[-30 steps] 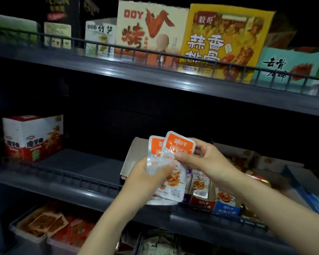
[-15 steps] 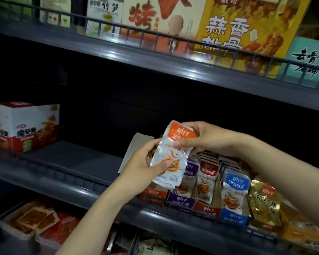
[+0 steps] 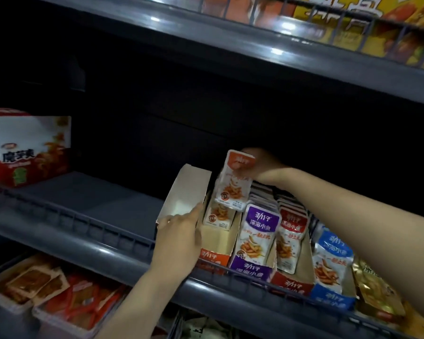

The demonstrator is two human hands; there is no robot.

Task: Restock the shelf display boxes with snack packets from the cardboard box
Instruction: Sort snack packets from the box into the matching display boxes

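My right hand (image 3: 260, 167) pinches an orange-topped snack packet (image 3: 233, 182) by its upper edge, upright over the back of the orange display box (image 3: 218, 243). One more orange packet (image 3: 218, 215) stands in that box. My left hand (image 3: 179, 231) rests against the box's left side, a finger touching its pale raised flap (image 3: 184, 194). Purple (image 3: 257, 236), red (image 3: 289, 236) and blue (image 3: 331, 263) display boxes with packets stand to the right. The cardboard box is out of view.
A wire rail (image 3: 88, 226) runs along the shelf's front edge. A red and white carton (image 3: 27, 148) stands at the far left of the same shelf. Gold packets (image 3: 375, 287) lie at the right. Trays of snacks (image 3: 47, 287) sit on the shelf below; large boxes (image 3: 353, 18) stand above.
My right hand carried the orange packet back and down toward the orange box. My left hand let go of it and moved to the box's flap. The view tilted down.
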